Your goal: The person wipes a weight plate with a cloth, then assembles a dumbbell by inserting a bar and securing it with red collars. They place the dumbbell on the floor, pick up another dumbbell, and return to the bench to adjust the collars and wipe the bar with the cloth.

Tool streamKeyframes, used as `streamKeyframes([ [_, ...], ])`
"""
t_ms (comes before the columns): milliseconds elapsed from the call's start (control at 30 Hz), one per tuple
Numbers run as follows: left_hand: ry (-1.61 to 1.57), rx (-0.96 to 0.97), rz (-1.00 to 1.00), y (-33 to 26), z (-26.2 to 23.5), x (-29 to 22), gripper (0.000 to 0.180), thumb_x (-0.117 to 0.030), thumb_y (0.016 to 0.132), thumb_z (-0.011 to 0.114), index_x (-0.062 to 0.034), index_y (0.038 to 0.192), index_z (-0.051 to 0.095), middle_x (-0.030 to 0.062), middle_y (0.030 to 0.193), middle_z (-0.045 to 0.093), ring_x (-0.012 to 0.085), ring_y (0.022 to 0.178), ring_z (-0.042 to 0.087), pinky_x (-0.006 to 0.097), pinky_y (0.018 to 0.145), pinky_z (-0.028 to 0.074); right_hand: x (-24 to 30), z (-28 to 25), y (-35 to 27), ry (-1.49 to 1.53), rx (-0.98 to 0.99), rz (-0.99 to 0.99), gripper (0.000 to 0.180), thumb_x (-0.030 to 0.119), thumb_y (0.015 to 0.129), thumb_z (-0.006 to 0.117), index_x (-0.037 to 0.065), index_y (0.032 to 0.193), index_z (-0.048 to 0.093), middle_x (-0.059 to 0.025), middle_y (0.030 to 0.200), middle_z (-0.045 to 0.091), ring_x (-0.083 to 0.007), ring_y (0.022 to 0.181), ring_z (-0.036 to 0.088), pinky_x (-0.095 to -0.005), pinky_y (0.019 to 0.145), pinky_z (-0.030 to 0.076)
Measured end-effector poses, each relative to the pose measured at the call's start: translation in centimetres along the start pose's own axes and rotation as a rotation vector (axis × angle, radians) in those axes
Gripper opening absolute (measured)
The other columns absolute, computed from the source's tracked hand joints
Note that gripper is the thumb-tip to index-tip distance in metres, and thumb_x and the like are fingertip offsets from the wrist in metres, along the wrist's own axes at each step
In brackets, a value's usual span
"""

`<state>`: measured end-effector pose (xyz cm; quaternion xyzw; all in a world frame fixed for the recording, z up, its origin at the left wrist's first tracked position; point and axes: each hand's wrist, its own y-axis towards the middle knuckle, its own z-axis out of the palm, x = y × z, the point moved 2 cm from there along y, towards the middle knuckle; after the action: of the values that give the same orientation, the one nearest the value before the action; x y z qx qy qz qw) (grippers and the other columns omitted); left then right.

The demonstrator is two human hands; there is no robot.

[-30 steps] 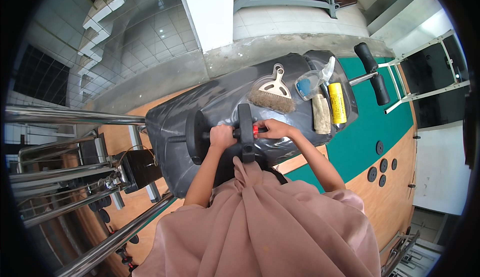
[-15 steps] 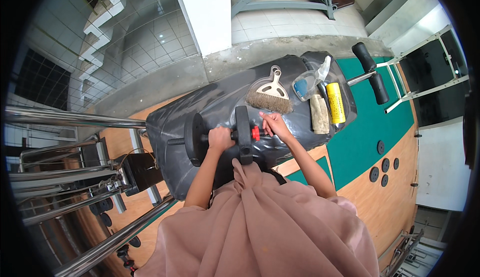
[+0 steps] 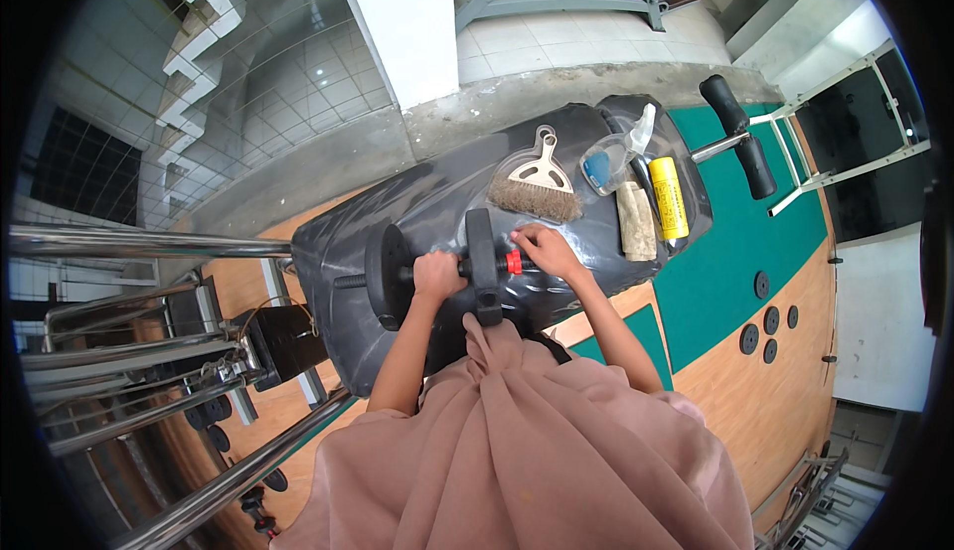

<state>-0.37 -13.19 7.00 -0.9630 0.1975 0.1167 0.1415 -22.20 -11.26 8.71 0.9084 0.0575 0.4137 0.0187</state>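
Note:
A dumbbell with a black threaded bar and thick black plates [image 3: 481,267] rests on the black padded bench [image 3: 437,182]. My left hand [image 3: 437,276] is closed round its handle between the two plates. Outside the right plate sits a red collar nut [image 3: 514,263] on the bar. At that end my right hand [image 3: 549,252] is closed, its fingertips against the collar and covering the bar's tip. The left end of the bar shows bare thread beyond its plate.
Farther along the bench lie a small dustpan with a brush [image 3: 537,187], a clear spray bottle [image 3: 608,164], a folded cloth [image 3: 636,222] and a yellow can [image 3: 668,198]. Several weight plates [image 3: 770,321] lie on the floor to the right. Chrome bars [image 3: 149,241] stand at left.
My right hand has shifted slightly at the bar's end, its fingers closing in over the tip near the red collar. My left hand keeps its hold on the handle.

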Motion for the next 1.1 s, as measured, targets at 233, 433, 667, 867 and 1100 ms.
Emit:
streamKeyframes([
  [233,0.001,0.019,0.001,0.0,-0.5,-0.2,0.03,-0.029,0.059,0.067,-0.0146,0.085,0.073,0.0167,0.072,0.065,0.0314,0.069,0.065,0.039,0.064,0.052,1.3,-1.3,-0.3,0.401,-0.005,0.316,0.032,0.028,0.089,0.054,0.0,0.077,0.066,-0.0121,0.072,0.062,-0.0252,0.068,0.06,-0.032,0.064,0.047],
  [433,-0.011,0.015,-0.01,0.1,-0.5,0.1,0.03,-0.028,0.058,0.066,-0.0146,0.084,0.072,0.0163,0.072,0.065,0.0317,0.069,0.065,0.04,0.064,0.052,2.0,-1.4,-0.9,0.16,0.055,0.085,0.039,0.027,0.091,0.052,-0.003,0.068,0.06,-0.0081,0.065,0.061,-0.0183,0.056,0.059,-0.0283,0.057,0.047],
  [667,0.001,0.062,-0.051,0.1,-0.9,-0.3,0.031,-0.025,0.056,0.068,-0.0167,0.085,0.072,0.0134,0.078,0.067,0.0282,0.075,0.066,0.038,0.067,0.053,3.8,-2.1,-1.0,-0.071,-0.153,-0.121,0.03,0.023,0.088,0.055,-0.004,0.077,0.06,-0.014,0.074,0.062,-0.0232,0.06,0.059,-0.0298,0.063,0.048],
  [867,0.02,0.065,-0.046,0.0,-0.9,-0.3,0.031,-0.024,0.056,0.069,-0.0162,0.085,0.072,0.0133,0.078,0.066,0.0284,0.074,0.066,0.038,0.067,0.053,3.8,-2.9,-1.9,-0.039,-0.032,0.248,0.027,0.023,0.088,0.055,-0.002,0.081,0.062,-0.0166,0.079,0.062,-0.028,0.064,0.059,-0.0373,0.06,0.044],
  [1100,0.0,0.022,-0.025,0.0,-0.6,0.0,0.031,-0.027,0.057,0.067,-0.0161,0.086,0.073,0.0157,0.073,0.065,0.0305,0.07,0.065,0.038,0.066,0.052,2.6,-2.9,-2.6,-0.032,0.035,0.236,0.026,0.022,0.088,0.054,-0.002,0.08,0.061,-0.0176,0.078,0.057,-0.0307,0.076,0.055,-0.0396,0.066,0.041],
])
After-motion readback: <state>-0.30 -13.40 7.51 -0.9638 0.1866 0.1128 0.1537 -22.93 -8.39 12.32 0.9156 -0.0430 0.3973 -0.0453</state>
